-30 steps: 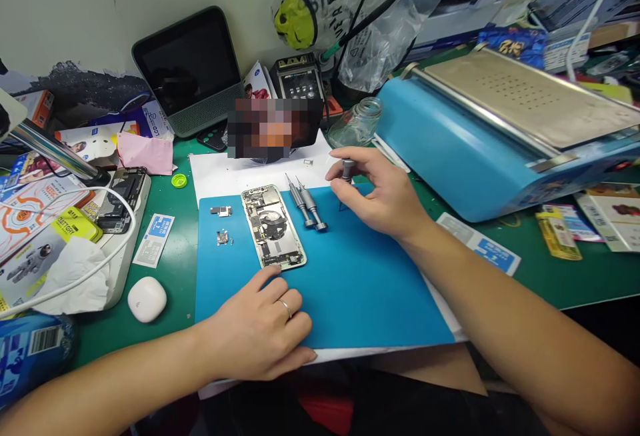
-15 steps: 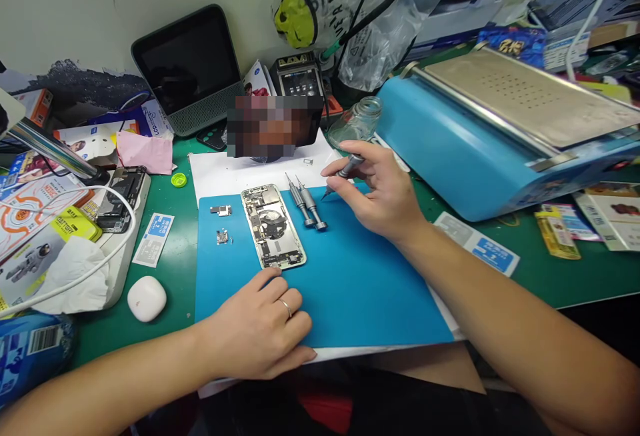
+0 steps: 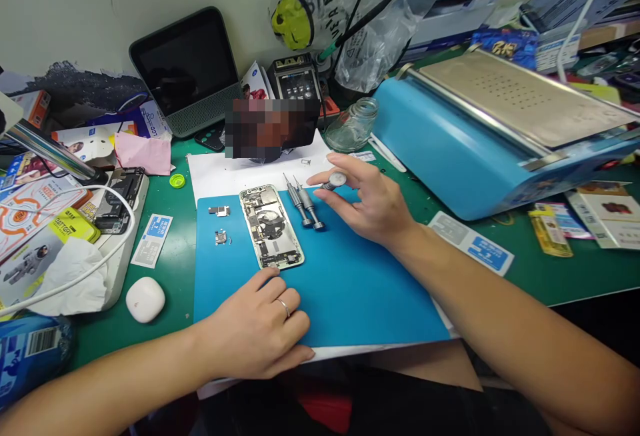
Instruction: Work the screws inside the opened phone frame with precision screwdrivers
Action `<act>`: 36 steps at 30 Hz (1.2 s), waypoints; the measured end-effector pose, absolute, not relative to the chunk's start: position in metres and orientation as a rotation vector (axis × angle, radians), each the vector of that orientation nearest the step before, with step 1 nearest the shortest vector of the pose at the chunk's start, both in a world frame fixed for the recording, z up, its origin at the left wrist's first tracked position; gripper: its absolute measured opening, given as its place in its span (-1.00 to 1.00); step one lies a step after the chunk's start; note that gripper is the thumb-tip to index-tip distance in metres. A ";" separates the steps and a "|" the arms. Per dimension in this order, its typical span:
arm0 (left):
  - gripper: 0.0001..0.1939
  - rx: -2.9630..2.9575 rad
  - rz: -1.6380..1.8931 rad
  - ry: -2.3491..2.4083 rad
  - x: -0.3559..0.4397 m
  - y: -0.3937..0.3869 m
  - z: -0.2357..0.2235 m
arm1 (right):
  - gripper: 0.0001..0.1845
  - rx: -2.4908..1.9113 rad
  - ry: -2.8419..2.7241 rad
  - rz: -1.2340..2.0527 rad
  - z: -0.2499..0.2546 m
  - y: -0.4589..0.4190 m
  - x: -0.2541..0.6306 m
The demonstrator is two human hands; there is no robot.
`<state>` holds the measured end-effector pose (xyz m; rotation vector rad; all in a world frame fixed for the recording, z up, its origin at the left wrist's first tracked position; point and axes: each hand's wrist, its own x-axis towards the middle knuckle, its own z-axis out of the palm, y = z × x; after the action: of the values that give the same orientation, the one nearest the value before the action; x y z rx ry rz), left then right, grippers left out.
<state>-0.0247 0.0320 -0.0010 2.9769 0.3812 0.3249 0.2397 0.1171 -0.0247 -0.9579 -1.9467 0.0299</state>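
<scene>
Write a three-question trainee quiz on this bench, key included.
1. True or false: the left hand wears a ring.
2. What lies just right of the opened phone? A) a glass jar B) two grey screwdrivers C) a green cap
3. Fill in: the ____ hand grips a third grey screwdriver.

Key: 1 true; 2 B; 3 right.
</scene>
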 end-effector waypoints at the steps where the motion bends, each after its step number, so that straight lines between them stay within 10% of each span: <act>1: -0.66 2.977 0.324 0.383 -0.025 0.032 -0.001 | -0.32 -0.948 -1.959 0.002 -0.025 0.118 0.240; 36: -0.67 2.991 0.317 0.376 -0.024 0.032 0.000 | -0.21 -0.865 -2.050 -0.144 -0.025 0.117 0.236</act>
<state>-0.0241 0.0324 0.0004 2.9915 0.3757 0.3172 0.2356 0.1171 -0.0251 -0.8650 -2.0495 -0.1442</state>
